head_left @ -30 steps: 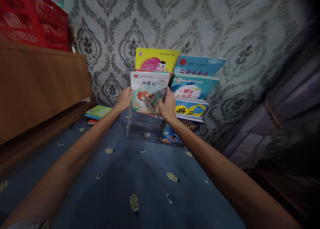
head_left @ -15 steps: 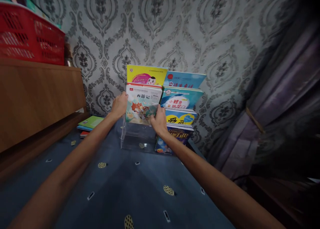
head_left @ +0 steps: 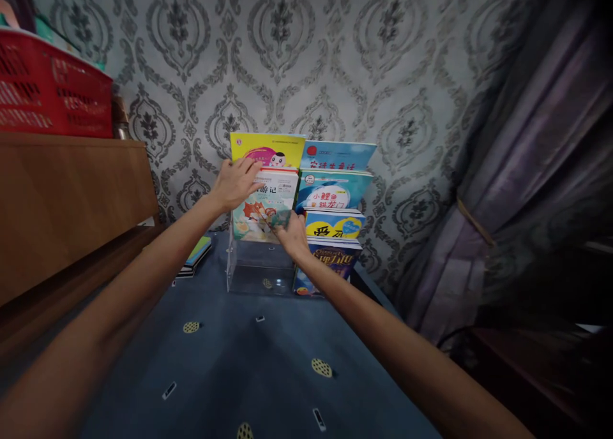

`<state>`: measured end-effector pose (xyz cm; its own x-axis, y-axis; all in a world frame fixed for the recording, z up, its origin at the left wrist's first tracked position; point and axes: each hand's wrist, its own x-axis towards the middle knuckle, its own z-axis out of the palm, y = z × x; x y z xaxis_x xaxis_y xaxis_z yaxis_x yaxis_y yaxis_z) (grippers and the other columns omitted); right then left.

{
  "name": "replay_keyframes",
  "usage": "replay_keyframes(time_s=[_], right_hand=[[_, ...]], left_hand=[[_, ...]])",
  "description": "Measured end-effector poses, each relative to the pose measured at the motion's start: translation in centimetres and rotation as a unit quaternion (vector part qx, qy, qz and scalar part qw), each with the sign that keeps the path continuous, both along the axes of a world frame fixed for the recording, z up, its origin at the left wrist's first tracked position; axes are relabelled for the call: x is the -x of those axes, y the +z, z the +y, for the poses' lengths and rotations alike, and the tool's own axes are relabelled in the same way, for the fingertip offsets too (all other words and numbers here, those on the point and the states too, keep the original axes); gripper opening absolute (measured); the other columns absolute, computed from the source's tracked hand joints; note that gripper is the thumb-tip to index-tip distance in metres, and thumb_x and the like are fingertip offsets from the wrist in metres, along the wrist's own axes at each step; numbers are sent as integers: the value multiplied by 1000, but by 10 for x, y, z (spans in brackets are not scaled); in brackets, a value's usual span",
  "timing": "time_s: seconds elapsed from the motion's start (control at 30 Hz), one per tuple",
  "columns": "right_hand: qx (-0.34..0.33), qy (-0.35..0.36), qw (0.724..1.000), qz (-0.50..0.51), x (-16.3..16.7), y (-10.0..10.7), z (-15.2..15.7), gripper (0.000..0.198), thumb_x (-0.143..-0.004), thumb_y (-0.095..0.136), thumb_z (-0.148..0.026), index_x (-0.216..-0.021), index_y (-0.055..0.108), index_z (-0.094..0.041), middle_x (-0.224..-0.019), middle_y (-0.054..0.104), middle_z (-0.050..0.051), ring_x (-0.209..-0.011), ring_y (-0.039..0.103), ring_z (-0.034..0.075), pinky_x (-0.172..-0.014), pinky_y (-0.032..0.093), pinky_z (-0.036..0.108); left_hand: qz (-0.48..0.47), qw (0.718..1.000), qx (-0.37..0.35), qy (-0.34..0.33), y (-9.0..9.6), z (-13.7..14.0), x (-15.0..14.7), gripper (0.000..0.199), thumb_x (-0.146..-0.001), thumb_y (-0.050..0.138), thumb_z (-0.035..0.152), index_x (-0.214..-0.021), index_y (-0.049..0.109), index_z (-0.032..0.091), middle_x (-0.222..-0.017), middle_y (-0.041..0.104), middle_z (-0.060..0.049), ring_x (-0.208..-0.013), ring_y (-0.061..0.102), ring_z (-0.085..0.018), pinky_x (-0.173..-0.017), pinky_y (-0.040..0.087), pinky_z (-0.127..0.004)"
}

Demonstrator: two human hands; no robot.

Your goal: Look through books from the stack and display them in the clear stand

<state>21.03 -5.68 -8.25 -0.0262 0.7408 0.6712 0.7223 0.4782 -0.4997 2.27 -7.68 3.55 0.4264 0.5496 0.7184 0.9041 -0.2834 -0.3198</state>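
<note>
A white-and-green picture book (head_left: 261,217) with a fox-coloured drawing stands in the left column of a clear acrylic book rack (head_left: 261,279). My left hand (head_left: 237,182) lies with fingers stretched over the book's upper left corner. At its lower right edge, my right hand (head_left: 293,233) has its thumb on the cover, and its other fingers are partly hidden at the edge. Behind rises a yellow book (head_left: 268,144). The right column holds a blue book (head_left: 338,155), a teal book (head_left: 330,190), a yellow-and-blue book (head_left: 335,225) and a dark purple book (head_left: 335,260).
A few books (head_left: 196,257) lie left of the rack on the blue patterned cloth (head_left: 249,362). Farther left, a red plastic basket (head_left: 55,85) sits on a wooden cabinet (head_left: 76,203). A tied curtain (head_left: 460,260) hangs at right, and patterned wallpaper (head_left: 330,56) covers the wall behind.
My left hand has moved from the book's left edge onto its upper front, with fingers spreading. The right hand stays by the right edge. The view has shifted slightly.
</note>
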Motion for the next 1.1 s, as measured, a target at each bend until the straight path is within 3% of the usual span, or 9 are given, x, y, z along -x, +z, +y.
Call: replay_keyframes(time_s=[0.27,0.53,0.67,0.73,0.8,0.87,0.97,1.03,1.1], right_hand=[[90,-25,995,26,8,17,-16,40,-78,58,-23,-116,57,-10,-113,60,20,-111,58,35,-97,47,46],[123,-8,992,40,7,23,-29,53,-77,62,-26,-127,50,-9,-123,57,23,-119,55,36,-100,46,48],[126,64,981,133,4,27,-30,69,-76,63,-20,-141,40,-12,-111,66,15,-106,64,31,-97,49,45],[147,120,954,233,4,31,-29,74,-77,63,-20,-145,35,-17,-94,69,6,-87,69,26,-84,56,40],[180,175,905,342,7,36,-30,76,-78,61,-18,-148,31,-20,-76,66,-2,-67,68,20,-65,57,32],[208,222,849,431,10,42,-31,80,-77,59,-12,-150,28,-23,-66,62,-6,-55,64,16,-51,53,24],[227,266,784,513,14,53,-33,85,-75,55,-4,-151,24,-25,-62,62,-7,-50,63,13,-43,46,17],[234,283,758,538,16,59,-33,83,-77,53,-3,-151,23,-25,-62,64,-7,-49,64,12,-41,45,15],[244,291,750,541,17,65,-32,80,-78,53,-3,-149,24,-25,-61,65,-6,-47,64,13,-40,46,15]], left_hand=[[46,995,24,81,21,13,20,36,-102,41,38,-119,59,12,-125,57,-19,-122,49,-34,-97,41,-44],[39,996,57,50,21,23,29,38,-104,30,38,-115,58,15,-115,64,-14,-106,59,-28,-91,45,-37],[8,998,55,33,18,24,30,37,-102,31,37,-116,58,15,-113,64,-15,-105,57,-30,-93,45,-41],[-4,998,54,22,17,25,32,37,-101,32,37,-116,58,16,-113,63,-15,-105,56,-30,-94,45,-43],[-12,998,58,6,17,27,35,37,-100,32,37,-115,59,18,-111,63,-14,-104,56,-29,-94,46,-42],[-16,997,69,-13,19,29,37,37,-99,31,38,-113,60,18,-109,64,-13,-101,57,-28,-93,46,-41],[-24,995,88,-51,20,31,40,39,-99,30,37,-113,60,18,-110,65,-13,-101,57,-27,-94,46,-40],[-33,992,97,-72,21,31,41,40,-98,29,38,-114,60,18,-113,66,-12,-102,57,-26,-95,46,-38],[-37,991,103,-83,21,31,42,41,-98,28,38,-114,60,18,-114,66,-12,-103,57,-25,-96,46,-37]])
